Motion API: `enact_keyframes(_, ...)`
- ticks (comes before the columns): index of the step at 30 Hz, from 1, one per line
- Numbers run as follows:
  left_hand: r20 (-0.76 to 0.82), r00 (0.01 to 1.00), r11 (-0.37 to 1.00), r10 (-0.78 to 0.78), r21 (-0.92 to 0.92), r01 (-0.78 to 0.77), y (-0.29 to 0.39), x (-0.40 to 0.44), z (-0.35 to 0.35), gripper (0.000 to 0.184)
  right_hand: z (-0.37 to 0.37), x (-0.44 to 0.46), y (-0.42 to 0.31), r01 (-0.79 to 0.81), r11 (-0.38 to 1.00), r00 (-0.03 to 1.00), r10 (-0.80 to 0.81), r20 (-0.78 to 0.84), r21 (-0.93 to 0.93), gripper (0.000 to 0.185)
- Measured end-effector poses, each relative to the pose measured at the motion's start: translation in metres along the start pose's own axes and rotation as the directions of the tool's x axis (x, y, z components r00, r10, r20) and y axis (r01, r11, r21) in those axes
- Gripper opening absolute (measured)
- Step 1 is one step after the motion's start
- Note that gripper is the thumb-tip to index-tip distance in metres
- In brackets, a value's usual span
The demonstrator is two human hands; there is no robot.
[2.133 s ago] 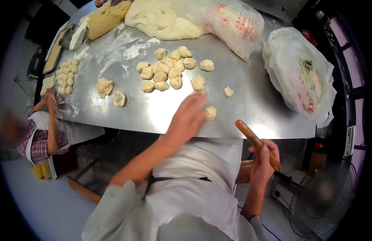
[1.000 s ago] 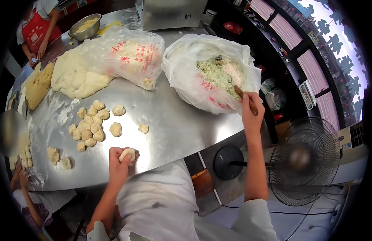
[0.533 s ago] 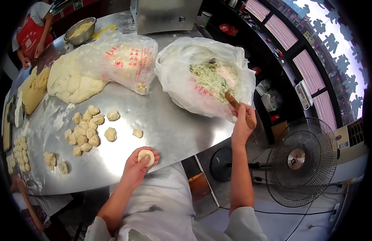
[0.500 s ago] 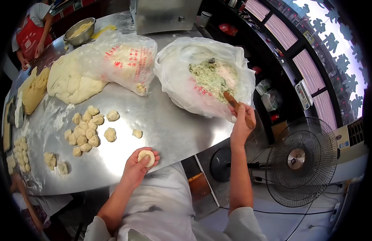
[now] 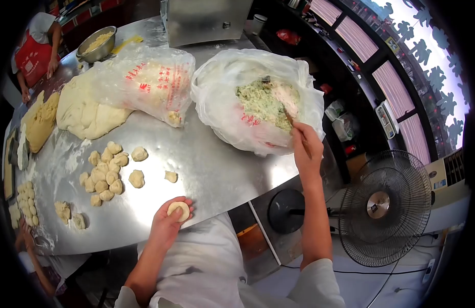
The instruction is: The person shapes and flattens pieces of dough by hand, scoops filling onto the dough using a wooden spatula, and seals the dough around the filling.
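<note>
In my left hand (image 5: 168,222) lies a round dough wrapper (image 5: 178,211), pinned under the thumb at the table's front edge. My right hand (image 5: 308,149) is closed around a brown wooden spatula (image 5: 291,119), whose tip is in the green and pale pink filling (image 5: 265,100). That filling sits inside a large white plastic bag (image 5: 222,110). Several dough lumps (image 5: 101,174) are heaped left of my left hand, and a small single piece (image 5: 170,176) lies just beyond it.
A big dough slab (image 5: 88,110) lies under a printed plastic bag (image 5: 155,84) on the metal table (image 5: 217,174). A metal bowl (image 5: 97,45) stands at the far left near a person in a red apron (image 5: 34,59). A standing fan (image 5: 378,205) is at the right. Another person's arm shows at lower left.
My right hand has moved forward and the spatula's tip has gone deeper into the filling. My left hand, still holding the wrapper, appears slightly lower and further left.
</note>
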State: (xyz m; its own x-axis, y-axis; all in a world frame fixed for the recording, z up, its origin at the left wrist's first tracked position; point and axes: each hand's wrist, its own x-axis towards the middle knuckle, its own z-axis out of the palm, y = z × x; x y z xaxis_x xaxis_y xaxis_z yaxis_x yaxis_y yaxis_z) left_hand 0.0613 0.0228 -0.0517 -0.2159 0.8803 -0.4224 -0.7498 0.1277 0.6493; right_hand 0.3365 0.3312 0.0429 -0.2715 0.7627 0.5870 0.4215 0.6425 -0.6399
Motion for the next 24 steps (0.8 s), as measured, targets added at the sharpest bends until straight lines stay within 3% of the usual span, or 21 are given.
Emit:
enact_keyframes(4, -0.016, 1.0, 1.0, 0.006, -0.002, -0.006, -0.004, 0.002, 0.002, 0.036, -0.009, 0.003, -0.007, 0.078, 0.996, 0.992, -0.073, 0.104, -0.042, 0.016)
enact_keyframes(10, -0.013, 1.0, 0.999, -0.021, -0.029, 0.021, -0.002, 0.009, 0.009, 0.034, -0.008, -0.015, -0.022, -0.148, 0.988, 0.989, 0.148, 0.006, -0.036, 0.011)
enact_keyframes(13, -0.02, 0.999, 0.999, -0.036, -0.016, 0.036, 0.0, 0.009, 0.007, 0.034, -0.001, -0.017, -0.035, -0.277, 0.947, 0.957, 0.286, -0.04, 0.163, 0.011)
enact_keyframes(24, -0.023, 0.999, 0.998, -0.046, -0.035, 0.045, 0.0, 0.01, 0.008, 0.035, 0.008, -0.029, -0.029, -0.387, 0.836, 0.865, 0.476, -0.162, 0.391, 0.019)
